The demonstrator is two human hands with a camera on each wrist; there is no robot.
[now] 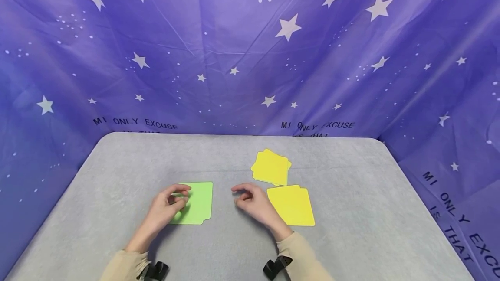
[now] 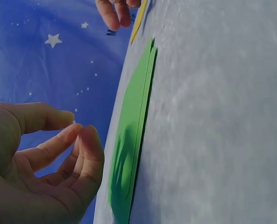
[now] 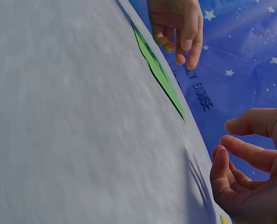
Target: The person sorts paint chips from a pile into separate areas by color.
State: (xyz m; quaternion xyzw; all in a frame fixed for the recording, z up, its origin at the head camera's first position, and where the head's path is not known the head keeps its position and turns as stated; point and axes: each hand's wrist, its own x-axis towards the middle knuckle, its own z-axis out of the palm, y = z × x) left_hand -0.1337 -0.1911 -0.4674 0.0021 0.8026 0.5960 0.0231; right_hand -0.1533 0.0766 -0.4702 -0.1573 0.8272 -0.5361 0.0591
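Note:
Green square cards [image 1: 200, 203] lie in a small, slightly uneven stack on the left part of the table. My left hand [image 1: 169, 205] hovers over their left side, fingers loosely bent, nothing held; the left wrist view shows a gap between this hand [image 2: 49, 158] and the green cards [image 2: 133, 126]. To the right, my right hand [image 1: 255, 203] hangs above the grey tabletop, its fingers loosely curled around nothing. Beside it, partly behind the wrist, rests a stack of yellow cards [image 1: 294, 206]. Farther back sits a second, fanned-out yellow stack [image 1: 271, 167].
The grey table [image 1: 343, 185] has rounded far corners. Behind and around it hangs a purple-blue cloth [image 1: 234, 29] with white stars and printed black lettering. Each forearm wears a beige sleeve [image 1: 304, 257] and a dark wrist camera [image 1: 156, 271].

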